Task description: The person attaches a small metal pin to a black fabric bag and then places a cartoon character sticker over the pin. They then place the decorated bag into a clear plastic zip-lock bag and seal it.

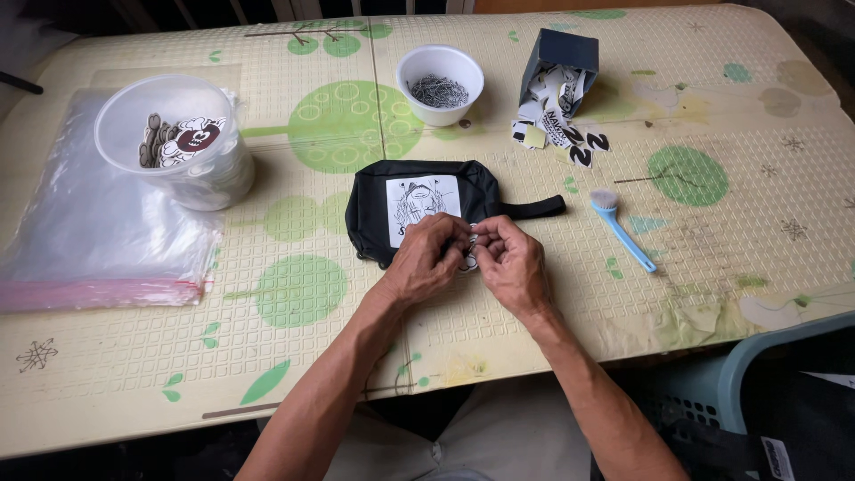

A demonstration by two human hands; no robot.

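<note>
Fingers of left hand (pixel 429 258) and right hand (pixel 509 261) pinched together on a small tag (pixel 468 260), just below the black pouch (pixel 419 209) patch. Tag judged light, flimsy; hold by edges.

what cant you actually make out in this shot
- Head view: the small piece pinched between the left hand and right hand; the fingers cover nearly all of it.
- The near right corner of the black pouch, hidden under both hands.
- The small metal parts in the white bowl: too small to tell their kind.
- The grey basket, cut off by the frame's right and lower edges.
</note>
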